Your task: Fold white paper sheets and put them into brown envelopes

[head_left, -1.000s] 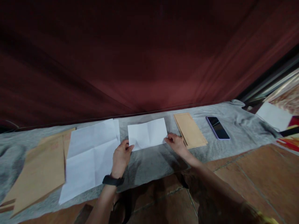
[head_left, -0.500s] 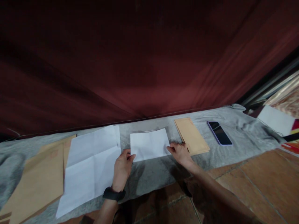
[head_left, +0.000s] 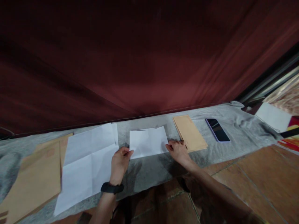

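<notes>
The left hand's thumb and index finger are closed together on the lower left corner of a small, folded rectangle of white paper. The right hand, its fingers curled in, holds the opposite, right edge near the lower corner between thumb and fingertips. The paper lies nearly flat between the two hands, in the middle of a long, rumpled grey cloth; a faint crease runs down it, and a second edge shows along its far side.

A black band circles the left wrist. Just beside the right hand is a small stack of narrow, tan paper envelopes, and beyond it, farther right, a dark-screened phone in a lavender case.

Beside the left hand lie large white paper sheets, the top one marked by crossing fold lines. Left of these are large brown paper envelopes, overlapping one another.

Dark red hanging fabric fills the far side; reddish-brown floor tiles show along the near side.
</notes>
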Demonstrator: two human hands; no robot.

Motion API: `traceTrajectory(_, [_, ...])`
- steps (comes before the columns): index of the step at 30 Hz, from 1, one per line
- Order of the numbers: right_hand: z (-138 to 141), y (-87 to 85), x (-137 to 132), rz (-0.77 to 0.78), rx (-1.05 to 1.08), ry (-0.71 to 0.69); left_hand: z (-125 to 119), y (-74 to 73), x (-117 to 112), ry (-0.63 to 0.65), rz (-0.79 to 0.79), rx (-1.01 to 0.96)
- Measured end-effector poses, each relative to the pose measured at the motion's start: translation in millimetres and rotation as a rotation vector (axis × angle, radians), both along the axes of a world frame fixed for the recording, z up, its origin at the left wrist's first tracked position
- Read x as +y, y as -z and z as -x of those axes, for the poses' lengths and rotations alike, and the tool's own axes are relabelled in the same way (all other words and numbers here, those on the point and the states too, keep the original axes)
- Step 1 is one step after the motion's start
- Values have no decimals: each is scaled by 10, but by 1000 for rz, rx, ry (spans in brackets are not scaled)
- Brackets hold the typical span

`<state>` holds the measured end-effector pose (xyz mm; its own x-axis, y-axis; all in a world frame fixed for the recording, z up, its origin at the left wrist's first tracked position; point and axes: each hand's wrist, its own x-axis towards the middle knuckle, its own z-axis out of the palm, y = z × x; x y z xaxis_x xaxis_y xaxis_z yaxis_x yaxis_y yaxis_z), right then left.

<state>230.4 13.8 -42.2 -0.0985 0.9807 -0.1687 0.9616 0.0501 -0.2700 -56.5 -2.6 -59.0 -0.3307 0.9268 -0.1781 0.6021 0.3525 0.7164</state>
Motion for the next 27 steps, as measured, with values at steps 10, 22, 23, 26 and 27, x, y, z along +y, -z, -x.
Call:
traceTrajectory(10, [11,-21,21,23,-24,16,-38,27,49,-13,6,116])
traceTrajectory(22, [29,-65,53,63,-29,49,-63,-43,89,-20,70,185])
traceTrajectory(23, [30,-63,56,60,-26,51,-65,-42,93,-22,71,188])
traceTrajectory(26, [33,-65,59,48,-20,53,-69,-32,103,-25,81,196])
traceTrajectory(27, [34,-67,60,47,-22,54,-69,-28,108,-26,88,197])
